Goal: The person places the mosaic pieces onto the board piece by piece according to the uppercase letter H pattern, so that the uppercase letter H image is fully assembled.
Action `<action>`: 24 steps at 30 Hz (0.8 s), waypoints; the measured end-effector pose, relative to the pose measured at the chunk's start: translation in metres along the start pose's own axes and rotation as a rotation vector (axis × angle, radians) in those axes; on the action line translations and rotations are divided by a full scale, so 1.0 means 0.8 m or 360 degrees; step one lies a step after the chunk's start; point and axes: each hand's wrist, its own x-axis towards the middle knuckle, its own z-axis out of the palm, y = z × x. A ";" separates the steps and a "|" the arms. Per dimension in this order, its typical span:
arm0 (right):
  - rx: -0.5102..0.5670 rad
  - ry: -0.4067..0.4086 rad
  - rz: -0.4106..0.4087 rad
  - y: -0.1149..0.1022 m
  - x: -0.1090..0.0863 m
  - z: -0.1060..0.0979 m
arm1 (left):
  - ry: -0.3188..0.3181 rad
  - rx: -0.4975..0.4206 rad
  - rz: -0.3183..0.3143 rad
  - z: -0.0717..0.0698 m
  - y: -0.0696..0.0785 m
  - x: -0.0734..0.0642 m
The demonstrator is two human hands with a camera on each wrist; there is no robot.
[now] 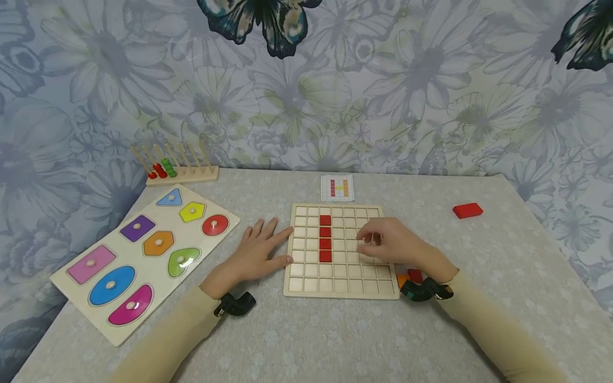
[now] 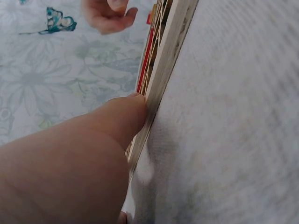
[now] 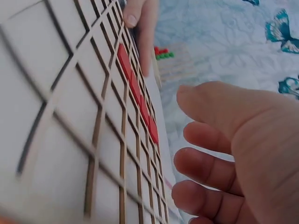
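A wooden grid board (image 1: 354,287) lies on the table, with several red square tiles (image 1: 325,243) set in one column of its cells. My left hand (image 1: 254,255) is flat beside it with spread fingers, thumb and index finger at the board's left edge. In the left wrist view the thumb (image 2: 126,114) touches the side of the frame. Over the right part of the grid hovers my right hand (image 1: 395,242), its fingers loosely bent. The right wrist view shows a gap between that thumb (image 3: 205,100) and the fingers, with nothing held.
Behind the board lies a small pattern card (image 1: 337,188). An orange tile (image 1: 403,279) and a red tile (image 1: 415,275) lie by the right wrist. A red block (image 1: 467,210) sits farther right. At left are a shape puzzle (image 1: 148,271) and a peg counter (image 1: 206,174) with beads.
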 end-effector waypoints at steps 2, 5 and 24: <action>-0.0012 0.0048 0.0042 0.007 -0.015 -0.010 | 0.0000 0.0001 0.0000 -0.001 0.000 0.000; -0.0052 0.0113 0.0075 0.018 -0.040 -0.021 | -0.0004 0.0000 -0.0003 -0.001 -0.001 0.000; -0.0173 0.0182 0.0251 0.053 -0.132 -0.030 | -0.0009 0.0003 -0.0009 -0.002 0.000 0.000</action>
